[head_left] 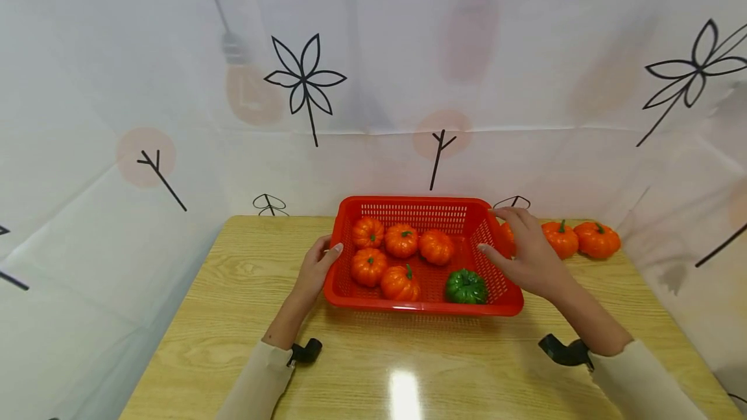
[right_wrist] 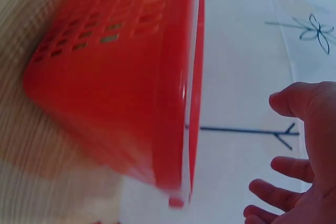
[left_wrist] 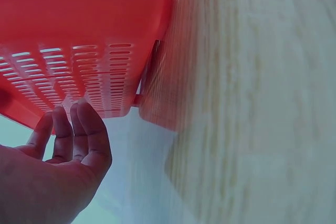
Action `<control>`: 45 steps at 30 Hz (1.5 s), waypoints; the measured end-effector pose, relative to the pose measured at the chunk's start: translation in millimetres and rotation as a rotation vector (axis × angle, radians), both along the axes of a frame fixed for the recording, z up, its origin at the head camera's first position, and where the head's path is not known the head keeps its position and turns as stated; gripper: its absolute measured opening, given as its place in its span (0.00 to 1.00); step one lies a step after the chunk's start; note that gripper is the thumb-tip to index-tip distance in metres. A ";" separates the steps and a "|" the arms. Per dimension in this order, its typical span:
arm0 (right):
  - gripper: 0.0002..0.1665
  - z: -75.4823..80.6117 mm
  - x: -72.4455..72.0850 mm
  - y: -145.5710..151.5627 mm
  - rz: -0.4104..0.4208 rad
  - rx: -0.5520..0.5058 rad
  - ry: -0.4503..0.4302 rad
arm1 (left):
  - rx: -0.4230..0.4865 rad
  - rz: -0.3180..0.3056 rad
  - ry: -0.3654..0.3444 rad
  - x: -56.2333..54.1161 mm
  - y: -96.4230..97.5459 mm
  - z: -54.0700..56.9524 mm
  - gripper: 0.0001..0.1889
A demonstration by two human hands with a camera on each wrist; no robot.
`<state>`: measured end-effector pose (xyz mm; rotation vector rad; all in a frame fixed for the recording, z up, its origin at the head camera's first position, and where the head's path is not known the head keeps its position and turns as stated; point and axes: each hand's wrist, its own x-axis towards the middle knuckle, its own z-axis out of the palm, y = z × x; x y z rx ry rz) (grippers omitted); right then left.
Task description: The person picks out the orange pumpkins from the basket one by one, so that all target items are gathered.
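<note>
A red plastic basket (head_left: pixel 420 307) with slotted walls stands on the table. Several small orange pumpkins (head_left: pixel 401 240) lie inside, and one green pumpkin (head_left: pixel 466 287) sits in its near right corner. My left hand (head_left: pixel 317 269) grips the basket's left rim, thumb on top. In the left wrist view, the fingers of that left hand (left_wrist: pixel 71 161) reach up to the slotted outer wall. At the right rim hovers my right hand (head_left: pixel 528 255), fingers spread and holding nothing. The right wrist view shows this right hand (right_wrist: pixel 310 156) apart from the basket wall (right_wrist: pixel 121 77).
Beyond my right hand, more orange pumpkins (head_left: pixel 597 240) are lined up at the back right of the wooden table (head_left: pixel 257 316). A white patterned cloth (head_left: pixel 373 83) hangs directly behind the table's far edge, with cloth at both sides too.
</note>
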<state>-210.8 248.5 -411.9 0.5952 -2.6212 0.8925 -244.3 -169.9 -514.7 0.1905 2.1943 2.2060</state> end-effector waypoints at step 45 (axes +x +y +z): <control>0.36 -48.0 -21.4 -114.6 0.354 0.178 -0.344 | -0.021 0.004 0.001 -0.2 -0.1 1.2 0.26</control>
